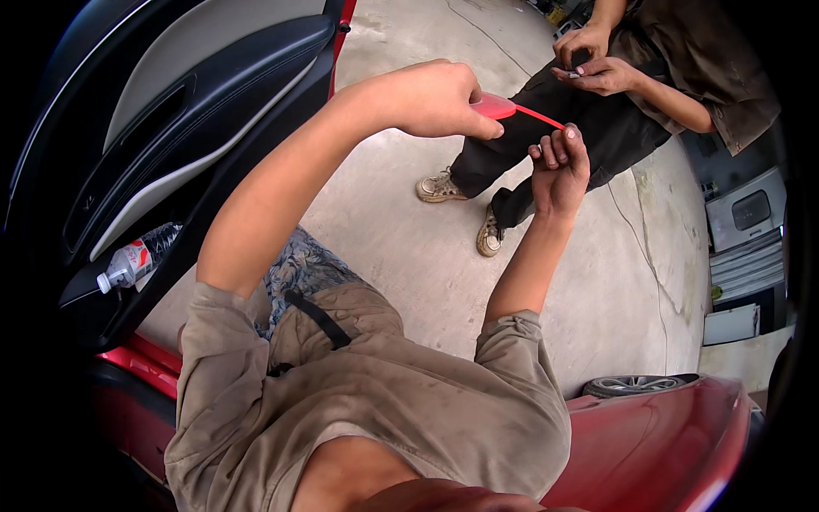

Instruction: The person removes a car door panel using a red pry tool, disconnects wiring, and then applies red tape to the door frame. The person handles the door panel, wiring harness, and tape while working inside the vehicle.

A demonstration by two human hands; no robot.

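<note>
While I scan from nine o'clock, I note the open car door (171, 145) with a plastic bottle (128, 264) in its pocket. Left hand (439, 98) pinches a red nozzle cap (493, 106); its thin red tube (539, 116) runs toward three o'clock into the right hand (559, 166), fingers curled round the tip. Co-worker's hands (593, 60) at one o'clock. Risk, my judgement: tube kinks or slips out if pulled askew.

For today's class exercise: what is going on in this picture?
A person stands beside an open red car door. The left hand grips a red tool by its wide end; the right hand pinches its thin red tip. A second person crouches opposite on the concrete floor, handling something small.
</note>
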